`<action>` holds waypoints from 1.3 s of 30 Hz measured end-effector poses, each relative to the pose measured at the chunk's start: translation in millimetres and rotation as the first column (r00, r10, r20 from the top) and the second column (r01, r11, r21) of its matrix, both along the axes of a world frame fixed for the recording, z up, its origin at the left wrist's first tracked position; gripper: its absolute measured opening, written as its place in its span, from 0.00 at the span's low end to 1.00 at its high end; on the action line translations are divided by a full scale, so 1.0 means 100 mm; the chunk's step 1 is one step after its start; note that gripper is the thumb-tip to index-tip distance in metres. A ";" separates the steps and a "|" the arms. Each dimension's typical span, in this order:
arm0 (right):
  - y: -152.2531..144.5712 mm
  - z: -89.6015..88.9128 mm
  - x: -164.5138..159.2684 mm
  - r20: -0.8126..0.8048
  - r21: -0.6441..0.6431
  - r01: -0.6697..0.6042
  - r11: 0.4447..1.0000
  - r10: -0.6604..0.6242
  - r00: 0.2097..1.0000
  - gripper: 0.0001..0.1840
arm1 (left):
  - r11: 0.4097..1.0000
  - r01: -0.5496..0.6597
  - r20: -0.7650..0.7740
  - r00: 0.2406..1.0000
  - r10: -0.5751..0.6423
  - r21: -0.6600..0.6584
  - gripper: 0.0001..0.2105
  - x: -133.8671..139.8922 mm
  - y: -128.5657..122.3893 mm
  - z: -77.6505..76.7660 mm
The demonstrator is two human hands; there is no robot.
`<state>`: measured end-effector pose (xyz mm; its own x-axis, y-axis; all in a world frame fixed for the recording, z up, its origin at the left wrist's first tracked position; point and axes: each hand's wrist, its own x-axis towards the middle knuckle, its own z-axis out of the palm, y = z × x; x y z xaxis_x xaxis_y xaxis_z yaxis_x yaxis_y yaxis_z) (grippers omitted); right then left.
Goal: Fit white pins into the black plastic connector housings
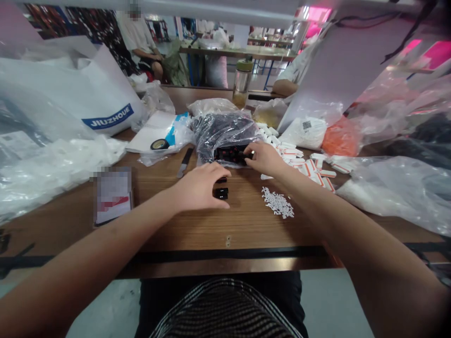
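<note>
My left hand (199,188) rests on the table with thumb and fingers apart, curved around a few small black plastic parts (221,193). It does not visibly grip them. At the mouth of a clear plastic bag (225,126) full of black parts, my right hand (266,158) pinches a small black part (245,155) between thumb and fingers. Part of that piece is hidden by the fingers. Below the right wrist lies a heap of tiny white pieces (278,203). White parts with orange stripes (310,170) are piled beyond the right forearm.
A knife-like tool (185,163) and a roll of black tape (159,144) lie left of the bag. A blurred-out flat device (113,196) is farther left. Plastic bags crowd both sides. A bottle (242,83) stands behind. Other people sit across the table.
</note>
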<state>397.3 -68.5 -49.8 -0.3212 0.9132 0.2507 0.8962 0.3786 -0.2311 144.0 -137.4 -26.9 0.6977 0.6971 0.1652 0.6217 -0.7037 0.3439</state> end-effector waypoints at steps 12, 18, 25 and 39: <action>-0.09 -0.07 -0.13 -0.037 0.028 0.030 0.999 -0.029 0.999 0.23 | 0.998 -0.070 0.144 0.987 0.068 0.008 0.19 -0.01 0.08 -0.52; -0.78 -0.07 -0.12 -0.102 -0.002 -0.140 0.990 0.139 0.985 0.19 | 0.990 -0.139 0.187 0.972 0.142 -0.027 0.24 -0.08 0.10 -0.50; -1.29 -0.13 -0.19 -0.134 -0.146 -0.218 0.965 0.199 0.971 0.13 | 0.961 -0.254 0.151 0.951 0.269 -0.111 0.28 -0.22 -0.01 -0.38; -1.29 -0.17 -0.20 -0.323 -0.330 -0.142 0.933 0.030 0.946 0.11 | 0.930 -0.367 0.075 0.928 0.365 0.005 0.13 -0.20 -0.16 -0.52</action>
<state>377.5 -197.1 -66.3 -0.3610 0.9322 0.0248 0.7267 0.2979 -0.6191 124.3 -153.2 -79.3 0.3807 0.8981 0.2201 0.8116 -0.4386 0.3859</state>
